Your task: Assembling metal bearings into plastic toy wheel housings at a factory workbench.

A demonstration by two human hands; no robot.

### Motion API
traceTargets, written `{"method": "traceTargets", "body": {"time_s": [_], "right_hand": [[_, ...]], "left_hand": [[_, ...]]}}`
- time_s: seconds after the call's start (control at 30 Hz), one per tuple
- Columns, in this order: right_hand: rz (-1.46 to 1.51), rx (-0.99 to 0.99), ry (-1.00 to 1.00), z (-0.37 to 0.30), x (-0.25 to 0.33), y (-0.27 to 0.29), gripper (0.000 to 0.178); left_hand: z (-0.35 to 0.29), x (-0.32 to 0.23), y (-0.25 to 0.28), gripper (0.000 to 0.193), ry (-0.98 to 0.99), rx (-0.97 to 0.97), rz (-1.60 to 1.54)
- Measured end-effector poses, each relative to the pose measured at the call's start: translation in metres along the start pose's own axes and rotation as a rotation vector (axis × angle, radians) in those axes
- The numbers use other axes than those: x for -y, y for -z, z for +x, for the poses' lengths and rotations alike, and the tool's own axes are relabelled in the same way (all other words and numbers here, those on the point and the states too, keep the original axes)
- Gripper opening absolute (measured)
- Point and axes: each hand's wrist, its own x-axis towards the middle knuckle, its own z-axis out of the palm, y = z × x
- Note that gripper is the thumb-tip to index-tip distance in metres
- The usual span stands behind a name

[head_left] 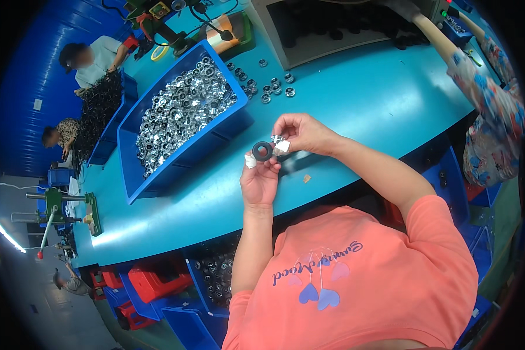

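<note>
My left hand (259, 182) is turned palm up over the near part of the table, its fingertips closed on a black ring (262, 151). White wrapping covers a fingertip of this hand. Close beside it, my right hand (307, 134) pinches a small shiny silver part (277, 140), and there is white wrapping on a finger here too. The ring and the silver part are side by side; whether they touch I cannot tell. Left of my hands stands a blue bin (184, 163) filled with shiny round silver-and-black parts (184, 108).
Several loose silver parts (277, 87) lie beyond my hands on the turquoise table (356, 105). A box with black pieces (332, 29) stands at the back, where another person's arm (437, 35) reaches in. A hand press (55, 210) is at the left end. A small tan scrap (307, 178) lies nearby.
</note>
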Motion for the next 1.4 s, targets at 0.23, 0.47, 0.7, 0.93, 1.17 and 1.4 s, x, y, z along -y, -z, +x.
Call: {"method": "traceTargets", "body": {"time_s": [0.23, 0.47, 0.7, 0.93, 1.17, 1.4], "right_hand": [[0.078, -0.024, 0.012, -0.002, 0.001, -0.001, 0.029], [0.08, -0.052, 0.013, -0.002, 0.008, 0.001, 0.039], [0.163, -0.004, 0.009, -0.003, 0.008, 0.005, 0.039], [0.182, 0.023, -0.019, -0.003, 0.008, 0.005, 0.049], [0.19, 0.032, -0.036, -0.003, 0.009, 0.006, 0.051], [0.18, 0.043, -0.042, -0.004, 0.011, 0.004, 0.052]], "left_hand": [[-0.001, 0.0, 0.0, 0.032, 0.006, 0.014, -0.021], [0.0, 0.0, 0.0, 0.035, 0.02, 0.015, -0.037], [-0.001, -0.001, -0.005, 0.041, 0.012, 0.014, -0.044], [0.0, -0.001, -0.008, 0.041, 0.017, 0.001, -0.052], [0.001, 0.0, -0.007, 0.042, 0.017, 0.002, -0.048], [0.0, 0.0, -0.004, 0.041, 0.006, 0.005, -0.034]]}}
